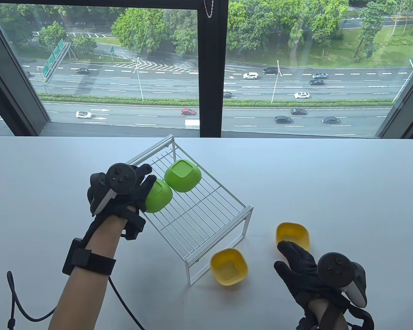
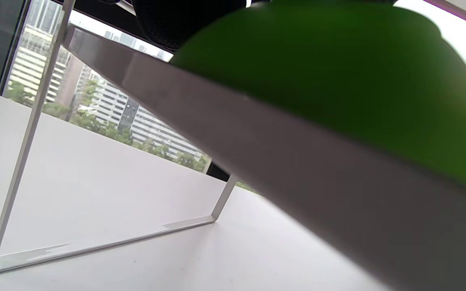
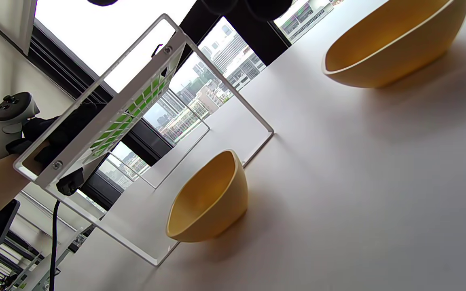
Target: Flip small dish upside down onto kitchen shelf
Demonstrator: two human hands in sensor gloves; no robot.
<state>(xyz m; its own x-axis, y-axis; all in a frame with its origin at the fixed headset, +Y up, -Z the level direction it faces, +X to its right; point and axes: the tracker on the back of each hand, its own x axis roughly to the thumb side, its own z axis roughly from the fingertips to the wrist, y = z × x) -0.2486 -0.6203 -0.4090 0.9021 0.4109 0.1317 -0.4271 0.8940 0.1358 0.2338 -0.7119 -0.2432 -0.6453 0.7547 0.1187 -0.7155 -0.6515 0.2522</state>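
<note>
My left hand [image 1: 118,192] is gripping a green dish [image 1: 158,196] at the shelf [image 1: 206,213] beside one already flipped [image 1: 183,175]; my right hand [image 1: 304,266], fingers spread, is nearing two yellow dishes [image 1: 229,267] waiting on the desk [image 1: 347,192].

Road signs: green gantry signs [image 1: 51,58] stand over the highway outside the window, and a smaller green sign [image 1: 112,51] stands farther along; the lettering on all of them is too small to read.
Road markings: white arrows [image 1: 103,110] and chevron hatching [image 1: 151,64] are painted on the lanes; no words or numbers among them.
Dishes, shelf, bench: no text or labels visible.
Trackers and gloves: no brand or marking can be made out.
</note>
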